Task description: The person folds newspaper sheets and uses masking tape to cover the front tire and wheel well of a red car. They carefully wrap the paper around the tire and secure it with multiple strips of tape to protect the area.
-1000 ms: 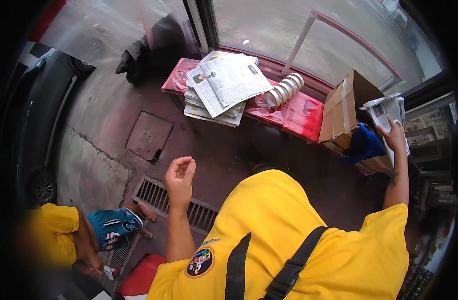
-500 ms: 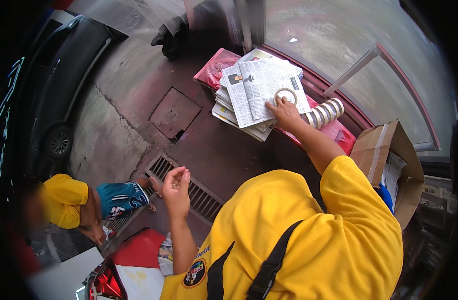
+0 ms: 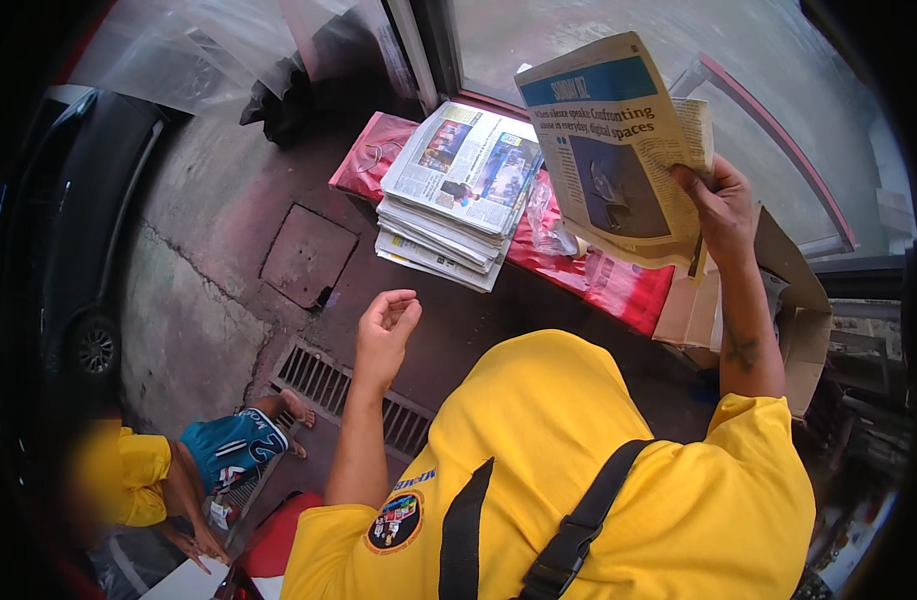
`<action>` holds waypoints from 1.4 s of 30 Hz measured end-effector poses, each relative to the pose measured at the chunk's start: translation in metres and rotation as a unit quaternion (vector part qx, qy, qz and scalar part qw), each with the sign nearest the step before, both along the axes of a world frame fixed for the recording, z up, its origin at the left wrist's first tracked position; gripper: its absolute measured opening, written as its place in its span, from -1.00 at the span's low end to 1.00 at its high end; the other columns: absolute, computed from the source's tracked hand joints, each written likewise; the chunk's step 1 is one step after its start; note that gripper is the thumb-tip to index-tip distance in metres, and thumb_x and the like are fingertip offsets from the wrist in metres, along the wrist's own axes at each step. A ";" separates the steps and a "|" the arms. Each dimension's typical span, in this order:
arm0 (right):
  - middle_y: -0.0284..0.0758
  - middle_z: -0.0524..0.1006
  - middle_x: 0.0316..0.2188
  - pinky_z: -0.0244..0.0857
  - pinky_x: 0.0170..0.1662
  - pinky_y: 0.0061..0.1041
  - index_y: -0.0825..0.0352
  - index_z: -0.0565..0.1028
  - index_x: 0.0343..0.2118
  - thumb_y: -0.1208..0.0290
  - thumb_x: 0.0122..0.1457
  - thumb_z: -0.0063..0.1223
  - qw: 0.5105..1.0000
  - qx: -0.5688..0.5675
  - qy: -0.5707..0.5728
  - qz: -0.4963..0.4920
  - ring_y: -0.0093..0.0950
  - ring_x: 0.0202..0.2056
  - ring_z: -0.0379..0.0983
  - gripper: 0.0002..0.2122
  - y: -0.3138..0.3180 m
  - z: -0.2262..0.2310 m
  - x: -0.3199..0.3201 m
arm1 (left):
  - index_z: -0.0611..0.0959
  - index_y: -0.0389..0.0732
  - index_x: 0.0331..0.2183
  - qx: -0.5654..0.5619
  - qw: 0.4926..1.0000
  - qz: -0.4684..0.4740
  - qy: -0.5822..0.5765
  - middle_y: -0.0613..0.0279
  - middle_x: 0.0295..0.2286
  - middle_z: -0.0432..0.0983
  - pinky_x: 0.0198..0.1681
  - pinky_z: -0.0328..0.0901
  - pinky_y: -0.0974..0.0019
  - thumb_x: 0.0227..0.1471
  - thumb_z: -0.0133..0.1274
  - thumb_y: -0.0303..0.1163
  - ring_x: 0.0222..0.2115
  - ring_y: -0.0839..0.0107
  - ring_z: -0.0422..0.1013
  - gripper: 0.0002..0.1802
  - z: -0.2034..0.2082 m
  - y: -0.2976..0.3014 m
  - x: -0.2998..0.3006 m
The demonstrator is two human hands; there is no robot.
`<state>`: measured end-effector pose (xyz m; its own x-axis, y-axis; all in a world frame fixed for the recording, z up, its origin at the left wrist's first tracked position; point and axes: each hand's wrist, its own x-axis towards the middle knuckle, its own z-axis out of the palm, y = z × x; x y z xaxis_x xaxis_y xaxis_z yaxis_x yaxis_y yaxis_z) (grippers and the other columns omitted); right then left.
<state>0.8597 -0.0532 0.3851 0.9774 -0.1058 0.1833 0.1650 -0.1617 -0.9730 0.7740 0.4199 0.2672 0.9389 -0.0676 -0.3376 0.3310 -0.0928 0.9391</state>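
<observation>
One folded newspaper (image 3: 619,150) raised in right hand (image 3: 717,205), pinched at right edge only, fingers closed on paper, rest unsupported. Left hand (image 3: 384,330) empty, loosely curled, palm up, clear of everything. Stack of newspapers (image 3: 457,195) sits on red-covered table (image 3: 599,280), just left of and below lifted copy.

Risks, judged:
- single-edge pinch: inner sheets could fan out or slip free.
- paper droops toward stack; could drag top copy askew.
- cardboard box (image 3: 794,320) near right forearm; elbow could knock it.
</observation>
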 end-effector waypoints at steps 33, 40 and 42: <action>-0.02 0.56 0.07 0.42 0.03 -0.11 0.03 0.49 0.29 -0.29 0.23 0.13 0.583 -0.597 0.051 -0.549 -0.01 -0.01 0.54 -0.33 -0.123 0.034 -0.239 | 0.73 -0.33 -0.20 0.010 0.986 0.057 -0.158 0.19 -0.24 0.72 -0.16 0.50 0.35 0.04 0.38 -0.61 -0.28 0.48 0.62 -0.76 0.076 0.050 -0.001; -0.28 0.51 0.03 0.23 -0.34 -0.66 0.47 0.26 0.35 -0.34 0.32 -0.02 0.944 0.189 0.196 0.188 -0.68 -0.29 0.32 -0.12 0.157 -0.039 -0.127 | 0.60 -0.18 -0.43 0.313 0.787 -0.052 -0.529 0.17 -0.49 0.51 -0.40 0.34 0.23 -0.27 0.55 -0.48 -0.46 0.20 0.48 -0.60 0.101 -0.015 -0.046; -0.37 0.60 -0.23 0.13 -0.45 -0.66 0.36 0.52 0.01 -0.09 0.26 0.28 0.946 0.158 0.229 0.167 -0.69 -0.47 0.29 -0.45 0.188 -0.054 -0.108 | 0.60 -0.19 -0.28 0.286 0.803 -0.061 -0.520 0.23 -0.47 0.48 -0.34 0.33 0.25 -0.13 0.52 -0.39 -0.42 0.27 0.45 -0.58 0.100 -0.021 -0.063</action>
